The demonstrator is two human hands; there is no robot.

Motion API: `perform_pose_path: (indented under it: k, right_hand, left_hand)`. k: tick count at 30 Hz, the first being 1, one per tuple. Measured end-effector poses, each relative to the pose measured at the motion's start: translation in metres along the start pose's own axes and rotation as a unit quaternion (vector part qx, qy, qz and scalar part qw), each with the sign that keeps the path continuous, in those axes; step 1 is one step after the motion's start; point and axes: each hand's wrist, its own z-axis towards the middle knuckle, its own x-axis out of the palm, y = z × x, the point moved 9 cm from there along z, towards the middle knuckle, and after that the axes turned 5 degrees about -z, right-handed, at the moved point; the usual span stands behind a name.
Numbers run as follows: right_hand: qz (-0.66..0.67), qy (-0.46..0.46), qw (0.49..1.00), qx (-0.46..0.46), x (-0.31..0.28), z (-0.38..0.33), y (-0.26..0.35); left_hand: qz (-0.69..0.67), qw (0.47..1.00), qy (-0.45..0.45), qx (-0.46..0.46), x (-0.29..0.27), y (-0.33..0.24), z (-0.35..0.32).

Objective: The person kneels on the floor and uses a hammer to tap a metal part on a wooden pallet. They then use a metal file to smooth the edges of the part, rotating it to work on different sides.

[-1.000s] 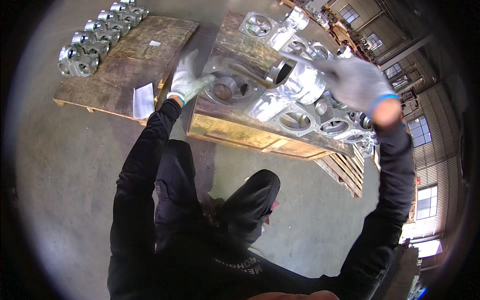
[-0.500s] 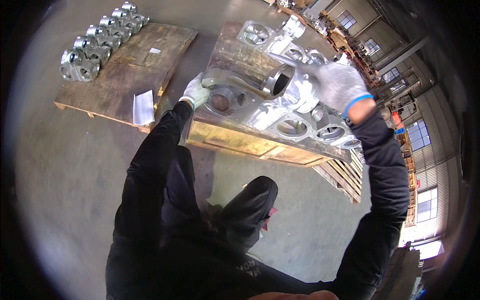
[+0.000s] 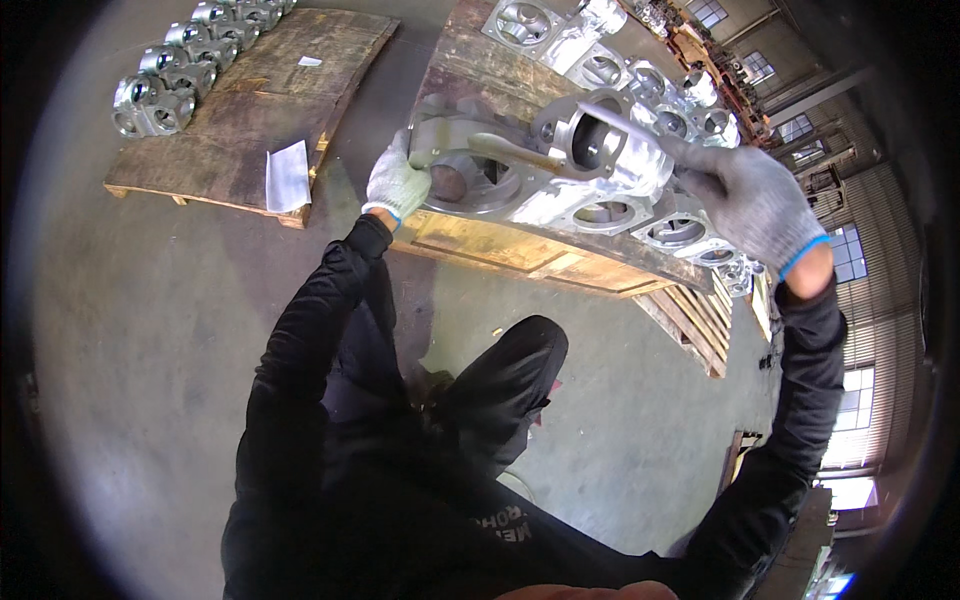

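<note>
My left hand (image 3: 398, 182), in a white knit glove, is wrapped around the left end of a large silvery metal casting (image 3: 640, 178). This casting lies on a wooden pallet top and has a round flanged opening turned up toward me. My right hand (image 3: 752, 200), in a grey-white glove with a blue cuff, is closed on a long thin metal tool (image 3: 630, 128). The tool points left, its far end over the upper rim of the round opening. Whether it touches the rim I cannot tell.
Several similar castings (image 3: 603, 72) crowd the wooden stack (image 3: 470, 45). On the left, a low wooden pallet (image 3: 225, 140) carries a row of smaller castings (image 3: 165, 110) and a white sheet of paper (image 3: 288, 178). Slatted pallets (image 3: 692, 325) stand at the right.
My right hand has moved right with the tool, and the tool's tip has shifted right along the opening. My left hand stays on the casting. The whole view has shifted slightly.
</note>
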Motion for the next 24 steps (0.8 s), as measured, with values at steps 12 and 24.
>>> perform_pose_path:
  k: [12,24]
  right_hand:
    - [-0.098,-0.092,0.991,0.004,0.006,-0.018,0.029]
    - [-0.001,-0.066,0.996,-0.059,0.034,-0.023,0.026]
  left_hand:
    - [0.033,0.999,0.0,0.002,0.002,0.003,0.003]
    - [0.031,0.999,0.022,0.002,0.002,-0.003,-0.001]
